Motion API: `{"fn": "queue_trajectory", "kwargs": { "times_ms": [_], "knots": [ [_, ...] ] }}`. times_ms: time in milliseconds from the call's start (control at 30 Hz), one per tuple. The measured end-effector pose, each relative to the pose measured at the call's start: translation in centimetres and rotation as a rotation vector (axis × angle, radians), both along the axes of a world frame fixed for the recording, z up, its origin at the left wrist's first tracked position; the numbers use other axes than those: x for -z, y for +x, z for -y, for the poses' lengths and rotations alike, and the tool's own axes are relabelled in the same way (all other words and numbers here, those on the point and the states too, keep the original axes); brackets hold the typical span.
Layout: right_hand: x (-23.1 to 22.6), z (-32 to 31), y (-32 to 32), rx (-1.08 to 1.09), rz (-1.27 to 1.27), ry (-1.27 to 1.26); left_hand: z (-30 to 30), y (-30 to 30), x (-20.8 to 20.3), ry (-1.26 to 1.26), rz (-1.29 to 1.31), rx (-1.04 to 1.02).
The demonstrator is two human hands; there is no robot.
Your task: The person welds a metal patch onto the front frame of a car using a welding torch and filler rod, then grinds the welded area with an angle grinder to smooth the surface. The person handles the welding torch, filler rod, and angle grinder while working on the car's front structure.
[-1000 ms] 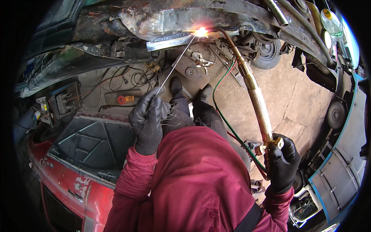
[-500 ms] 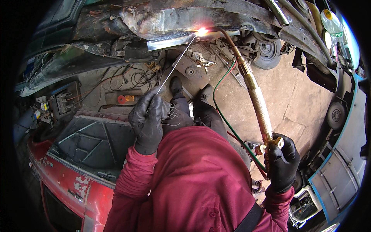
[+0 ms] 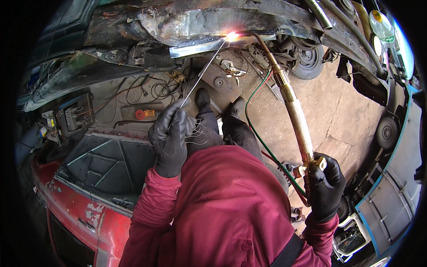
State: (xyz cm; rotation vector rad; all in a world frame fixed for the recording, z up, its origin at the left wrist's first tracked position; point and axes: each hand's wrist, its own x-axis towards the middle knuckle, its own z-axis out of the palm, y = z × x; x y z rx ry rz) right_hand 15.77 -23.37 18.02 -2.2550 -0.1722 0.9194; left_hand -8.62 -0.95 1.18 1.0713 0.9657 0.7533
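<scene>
Welding, apparently, where metal strip [image 3: 195, 49] meets car body [image 3: 182, 22], a worker [image 3: 231, 200] grips a torch [image 3: 299, 127] in the right hand [image 3: 327, 187] while the left hand [image 3: 171, 140] pinches wire [image 3: 202, 75] that reaches the flame [image 3: 232, 36]; steady feeding seems needed next.

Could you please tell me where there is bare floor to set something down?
In this view, the widest bare patch of floor lies between the torch and the right-hand wheel. A narrower one shows between the green hose and the torch. It is crowded left of the boots, with cables, and ahead, with a metal plate.
</scene>
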Motion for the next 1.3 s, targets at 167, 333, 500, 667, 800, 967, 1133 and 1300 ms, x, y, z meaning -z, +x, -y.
{"fn": "queue_trajectory", "kwargs": {
  "times_ms": [167,333,500,667,800,967,1133,1300],
  "knots": [
    [0.1,-0.34,-0.39,-0.046,0.071,-0.008,-0.06,0.0,-0.08,-0.017,0.001,-0.015],
    [0.02,-0.45,-0.4,-0.012,0.034,-0.008,-0.12,0.06,-0.12,0.0,-0.028,-0.008],
    [-0.01,-0.37,-0.3,-0.046,0.06,0.009,-0.14,-0.03,-0.2,-0.018,-0.025,-0.002],
    [-0.26,-0.22,-0.05,-0.039,0.02,0.004,-0.19,-0.09,-0.05,-0.002,-0.023,0.007],
    [-0.25,-0.16,-0.08,-0.015,0.01,0.006,-0.04,-0.08,0.05,-0.005,-0.006,0.0],
    [-0.17,-0.11,-0.15,0.024,-0.011,-0.017,-0.03,-0.1,0.12,-0.014,-0.014,-0.005],
    [-0.08,-0.12,-0.13,0.017,-0.007,-0.004,-0.09,-0.14,0.03,-0.012,-0.048,-0.007],
    [-0.17,-0.19,-0.17,0.04,-0.023,-0.019,-0.12,-0.01,-0.05,-0.019,-0.04,-0.002]
  ]
}}
